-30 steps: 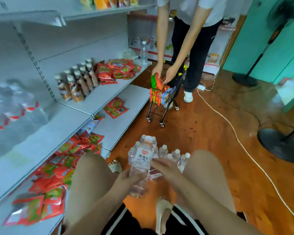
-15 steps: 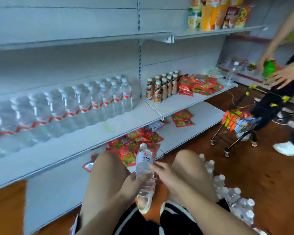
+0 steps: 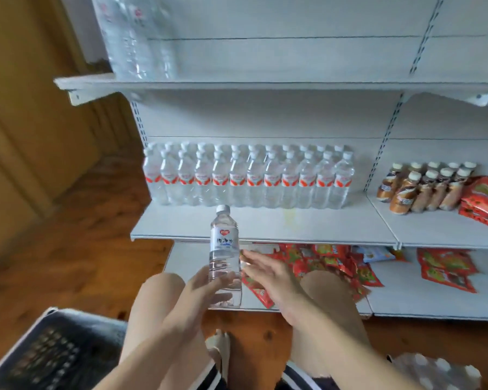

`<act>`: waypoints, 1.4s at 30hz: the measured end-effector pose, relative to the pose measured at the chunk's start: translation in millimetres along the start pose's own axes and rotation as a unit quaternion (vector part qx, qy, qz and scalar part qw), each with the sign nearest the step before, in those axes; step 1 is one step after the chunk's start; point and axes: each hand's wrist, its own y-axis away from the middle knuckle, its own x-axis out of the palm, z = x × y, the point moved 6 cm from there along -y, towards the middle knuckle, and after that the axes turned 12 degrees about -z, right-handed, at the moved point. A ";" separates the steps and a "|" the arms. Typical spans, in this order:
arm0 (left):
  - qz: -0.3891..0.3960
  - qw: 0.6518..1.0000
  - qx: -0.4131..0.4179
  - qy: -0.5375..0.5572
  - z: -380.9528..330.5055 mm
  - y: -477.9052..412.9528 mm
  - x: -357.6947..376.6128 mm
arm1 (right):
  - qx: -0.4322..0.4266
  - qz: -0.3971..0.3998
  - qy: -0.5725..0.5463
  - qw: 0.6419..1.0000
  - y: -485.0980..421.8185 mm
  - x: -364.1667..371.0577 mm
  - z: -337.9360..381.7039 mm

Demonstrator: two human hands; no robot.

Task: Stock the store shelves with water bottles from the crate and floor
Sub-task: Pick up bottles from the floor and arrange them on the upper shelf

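water bottle [image 3: 224, 257] sits upright in our left hand [image 3: 202, 291], fingers wrapped round its lower half, white cap up, label facing us. it hangs in front of the middle shelf [image 3: 265, 225] edge, not on it. right hand [image 3: 268, 273] is open, fingers spread, just beside the bottle; we can't tell if the fingertips touch it.

surface: white metal shelving, slotted uprights. middle shelf carries a tight block of water bottles [image 3: 248, 178] at the back, red-and-white labels, front strip bare apart from a faint yellowish stain [image 3: 290, 218]. right bay on the same level: brown drink bottles [image 3: 426, 187] and red snack packets [image 3: 483, 201]. bottom shelf [image 3: 423, 296] has more red packets [image 3: 333, 260] scattered flat. upper shelf [image 3: 265, 85] holds tall clear bottles [image 3: 137, 35] at its left end.

room: wooden floor [image 3: 76, 235], yellowish wall or door panels [image 3: 26, 108] on the left.

hard to make out: dark crate [image 3: 48, 353] at bottom left is blurred and cut by the frame, contents unreadable. white-capped bottle pack [image 3: 434, 370] at bottom right is clipped, count unknown. upper bottles are cut at the top and smeared. back rows of the water block hide behind the front row. our knees cover part of the bottom shelf. label text on the held bottle is not legible.
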 end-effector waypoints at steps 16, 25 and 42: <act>-0.082 0.955 0.284 0.001 -279.3 -60.1 -48.3 | -0.328 0.093 0.072 0.937 -88.3 84.4 264.8; -0.090 0.933 0.340 -0.074 -391.5 -131.7 -68.8 | -0.328 0.119 0.019 0.937 -177.0 129.5 378.1; -0.290 0.764 0.328 -0.474 -432.8 -272.8 -153.0 | -0.345 -0.035 0.334 0.877 -380.8 228.6 408.0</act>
